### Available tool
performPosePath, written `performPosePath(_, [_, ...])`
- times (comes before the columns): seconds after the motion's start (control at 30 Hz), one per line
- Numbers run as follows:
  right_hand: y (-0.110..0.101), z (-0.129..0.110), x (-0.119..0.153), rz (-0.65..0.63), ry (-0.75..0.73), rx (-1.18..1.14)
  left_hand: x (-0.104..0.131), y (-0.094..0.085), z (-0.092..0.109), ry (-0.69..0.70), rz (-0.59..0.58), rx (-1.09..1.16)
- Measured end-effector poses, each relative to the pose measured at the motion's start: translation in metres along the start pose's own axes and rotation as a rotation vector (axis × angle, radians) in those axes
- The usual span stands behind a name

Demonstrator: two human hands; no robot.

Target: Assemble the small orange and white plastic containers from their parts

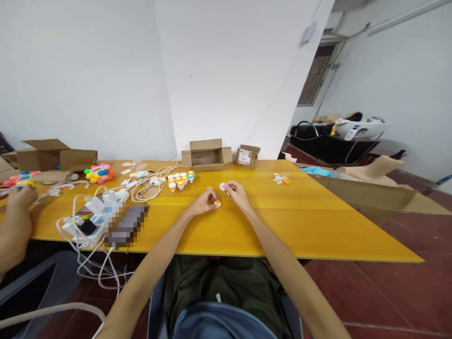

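Over the yellow table (282, 216), my left hand (205, 202) pinches a small orange and white round piece (217, 203). Just to its right, my right hand (237, 192) holds a small white round piece (222, 186) between thumb and fingers. The two pieces are apart. Behind my left hand stands a cluster of white, orange and teal capped items (181, 180). Several small white pieces (277, 178) lie to the right beside an orange piece (286, 181).
An open cardboard box (206, 157) and a smaller box (247, 156) stand at the back. Left are a power strip (106, 212) with white cables, a blurred dark object (126, 224), colourful balls (99, 173) and another person's hand (21, 197). A carton (353, 193) adjoins the right edge.
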State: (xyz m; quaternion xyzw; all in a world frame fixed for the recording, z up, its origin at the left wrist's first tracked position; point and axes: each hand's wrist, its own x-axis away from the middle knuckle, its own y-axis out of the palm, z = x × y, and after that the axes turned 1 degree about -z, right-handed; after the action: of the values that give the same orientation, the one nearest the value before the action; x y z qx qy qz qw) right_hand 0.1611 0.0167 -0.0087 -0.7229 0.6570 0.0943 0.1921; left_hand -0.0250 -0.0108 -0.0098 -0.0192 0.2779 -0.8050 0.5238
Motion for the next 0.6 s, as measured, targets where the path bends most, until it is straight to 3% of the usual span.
performPosePath(0.27, [-0.001,-0.012,0.005,-0.035,0.177,-0.316,0.000,0.000,-0.001,-0.018,0.001,0.058])
performPosePath(0.6, [-0.004,-0.010,0.005,-0.117,0.179,-0.205,0.000,0.000,-0.002,-0.022,0.002,0.086])
